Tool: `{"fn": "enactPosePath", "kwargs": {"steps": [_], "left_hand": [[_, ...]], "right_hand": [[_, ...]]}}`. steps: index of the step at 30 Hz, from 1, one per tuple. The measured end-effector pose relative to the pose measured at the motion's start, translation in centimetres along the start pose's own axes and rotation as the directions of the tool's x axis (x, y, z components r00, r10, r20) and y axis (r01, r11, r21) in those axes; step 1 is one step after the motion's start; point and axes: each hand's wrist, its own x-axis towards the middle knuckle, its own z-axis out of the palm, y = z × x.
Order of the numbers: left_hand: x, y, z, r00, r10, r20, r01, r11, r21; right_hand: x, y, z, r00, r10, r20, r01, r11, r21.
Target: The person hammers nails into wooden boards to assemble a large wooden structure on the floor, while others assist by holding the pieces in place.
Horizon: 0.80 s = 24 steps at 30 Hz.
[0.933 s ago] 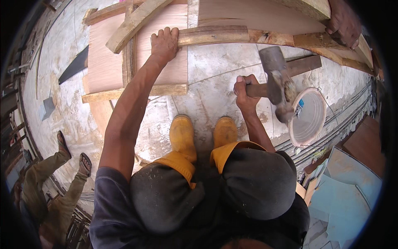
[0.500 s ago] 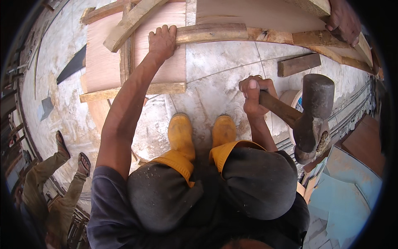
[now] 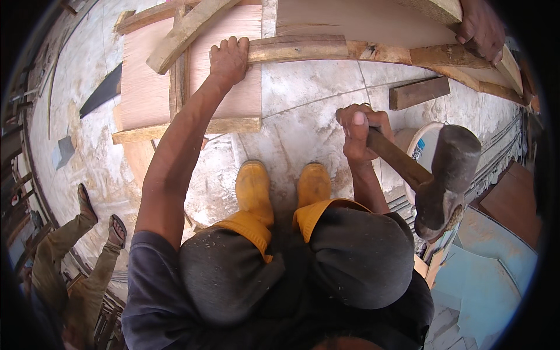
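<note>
hammer (image 3: 438,186): big dull dark-grey metal head, scuffed, roughly cylindrical at the upper end, w/ a pale rough patch nr the lower end; short brown wooden handle, worn. it's held up at the person's r. side, head out to the right, in front of the pale bucket (image 3: 430,140) in this view & hiding much of it. r. hand (image 3: 360,131) closed tight round the handle nr its butt end, thumb on top. l. hand (image 3: 229,61) wrapped over the timber (image 3: 297,48) nr its left end, beside the plywood panel (image 3: 224,96). co-worker's hand (image 3: 483,32) is on the frame at upper right. vs 0.9 s ago: hammer head was further left & higher in view, handle abt level, overlapping the dark wood block (image 3: 419,93); now head's swung right & lower, handle slants down to the right, block shows whole. vs 0.5 s ago only a small shift further right. l. hand & timber abt same.
</note>
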Motion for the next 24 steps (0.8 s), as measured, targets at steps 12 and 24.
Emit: {"fn": "enactPosePath", "kwargs": {"steps": [12, 24], "left_hand": [[-0.7, -0.3, 0.4, 1.000, -0.005, 0.016, 0.005, 1.000, -0.003], [0.2, -0.5, 0.3, 1.000, -0.005, -0.011, 0.005, 1.000, 0.008]], "right_hand": [[0.5, -1.8, -0.8, 0.989, 0.116, 0.088, -0.098, 0.977, -0.192], [-1.4, 1.0, -2.9, 0.764, 0.632, -0.132, -0.633, 0.694, -0.341]]}}
